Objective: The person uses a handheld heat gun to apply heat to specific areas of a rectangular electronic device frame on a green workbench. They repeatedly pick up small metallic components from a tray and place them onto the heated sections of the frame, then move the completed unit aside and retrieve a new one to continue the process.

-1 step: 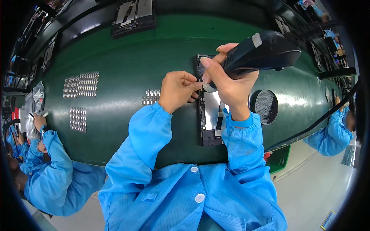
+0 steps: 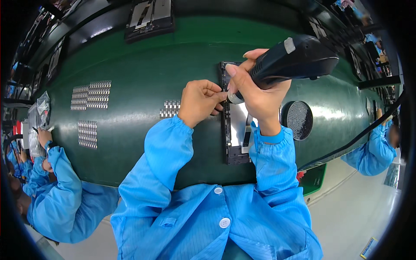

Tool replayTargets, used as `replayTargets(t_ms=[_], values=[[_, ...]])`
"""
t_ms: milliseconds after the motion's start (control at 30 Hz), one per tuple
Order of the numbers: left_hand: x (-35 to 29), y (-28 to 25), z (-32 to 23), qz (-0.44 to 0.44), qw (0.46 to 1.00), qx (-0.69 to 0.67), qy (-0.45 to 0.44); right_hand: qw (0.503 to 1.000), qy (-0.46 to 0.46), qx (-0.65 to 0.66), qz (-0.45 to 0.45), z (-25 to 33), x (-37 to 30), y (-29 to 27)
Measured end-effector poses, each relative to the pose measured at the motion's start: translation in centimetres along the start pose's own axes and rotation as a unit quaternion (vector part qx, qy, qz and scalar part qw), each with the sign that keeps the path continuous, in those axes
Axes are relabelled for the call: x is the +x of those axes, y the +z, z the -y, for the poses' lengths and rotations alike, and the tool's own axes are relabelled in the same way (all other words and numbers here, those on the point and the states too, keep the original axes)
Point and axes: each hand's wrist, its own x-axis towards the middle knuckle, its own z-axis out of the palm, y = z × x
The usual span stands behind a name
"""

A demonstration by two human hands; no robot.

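My right hand (image 2: pixel 260 97) is wrapped round a black electric screwdriver (image 2: pixel 290 60), its pale nose pointing left and down. Under it lies an opened flat device (image 2: pixel 238 110) with a black frame and a silvery panel inside, partly covered by my hand and sleeve. At the device's left edge, my left hand (image 2: pixel 200 100) has thumb and forefinger closed together right by the screwdriver's nose; whatever they pinch is hidden. Just left of that hand, a small group of circuit boards (image 2: pixel 169 110) lies on the green mat, partly behind my wrist.
More groups of small boards (image 2: pixel 91 95) lie on the mat to the left. A round black dish (image 2: pixel 299 120) stands right of the device. Another opened device (image 2: pixel 149 19) rests at the back. A black cable (image 2: pixel 355 136) crosses at right. Co-workers in blue (image 2: pixel 60 195) sit on both sides.
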Motion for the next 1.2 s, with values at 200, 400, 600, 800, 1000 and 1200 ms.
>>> replayTargets(t_ms=[200,400,600,800,1000,1200], values=[[-0.1,0.1,-0.1,-0.009,1.000,0.003,0.000,0.999,-0.029,-0.019,0.025,-0.6,0.1,-0.3],[0.2,0.1,0.3,-0.015,1.000,-0.003,0.008,0.997,-0.045,-0.038,0.043,-0.9,-0.2,-0.3],[-0.4,-0.4,-0.3,-0.004,0.999,-0.028,0.027,0.989,-0.088,-0.090,0.078,-0.8,-1.0,0.2],[-2.0,-7.1,-0.7,-0.107,0.968,0.116,0.193,0.997,-0.046,-0.060,0.024,-0.2,-1.3,0.2],[-4.1,-7.7,-0.9,-0.107,0.904,0.356,0.211,0.994,-0.086,-0.042,-0.051,3.5,0.4,-4.8],[-1.7,-4.7,-0.4,-0.058,0.866,0.436,0.238,0.992,-0.074,-0.034,-0.101,6.4,-1.1,-13.3]])
